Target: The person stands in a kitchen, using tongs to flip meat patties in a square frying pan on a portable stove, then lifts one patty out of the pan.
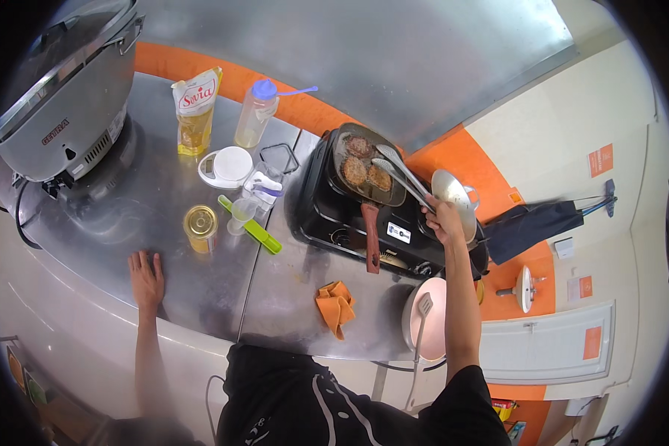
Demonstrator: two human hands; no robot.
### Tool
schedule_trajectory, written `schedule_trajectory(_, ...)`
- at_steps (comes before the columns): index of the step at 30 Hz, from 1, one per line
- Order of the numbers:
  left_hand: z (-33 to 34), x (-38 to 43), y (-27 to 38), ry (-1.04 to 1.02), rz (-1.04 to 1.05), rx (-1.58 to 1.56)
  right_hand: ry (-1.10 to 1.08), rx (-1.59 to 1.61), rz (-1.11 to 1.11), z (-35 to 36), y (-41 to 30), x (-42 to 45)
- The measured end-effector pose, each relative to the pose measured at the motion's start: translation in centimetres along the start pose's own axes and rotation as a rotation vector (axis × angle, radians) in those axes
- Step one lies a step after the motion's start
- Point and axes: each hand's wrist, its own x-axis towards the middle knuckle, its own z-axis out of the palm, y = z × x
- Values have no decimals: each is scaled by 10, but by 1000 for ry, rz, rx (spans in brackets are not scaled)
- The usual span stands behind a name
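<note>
My right hand (445,220) is closed around the handles of metal tongs (402,173). The slotted heads of the tongs are over a dark, square frying pan (343,134); whether they touch a patty I cannot tell. Three browned patties (354,170) lie in the pan, whose reddish-brown handle (371,237) points toward me. Beneath it is a black two-burner gas stove (318,195). A shiny metal lid (450,192) stands tilted behind my right hand. My left hand (146,280) rests on the steel counter (189,295), fingers a little apart, with nothing in it.
A large rice cooker (72,111) stands far left. Near the wall are an oil pouch (195,114) and a squeeze bottle (253,120). A kitchen scale (228,167), tin can (200,226) and green utensil (262,237) sit mid-counter. An orange cloth (335,306) and pink pan (432,329) lie nearer.
</note>
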Motion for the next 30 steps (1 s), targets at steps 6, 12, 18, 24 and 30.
schedule_trajectory(6, 0, 1, -1, -10, 3, -10, -187, 265, 186, 10, 5, 20)
schedule_trajectory(12, -2, 1, 1, -1, 0, -26, -87, 261, 136, 32, 12, 27)
schedule_trajectory(18, 1, 1, -1, -9, -7, -20, -75, 378, 174, 10, 16, 20)
schedule_trajectory(24, -1, 0, 1, -28, -26, -60, -135, 794, 367, -16, 24, -11)
schedule_trajectory(30, 2, -1, -8, -56, -26, -31, -178, 1191, 385, -25, 32, -37)
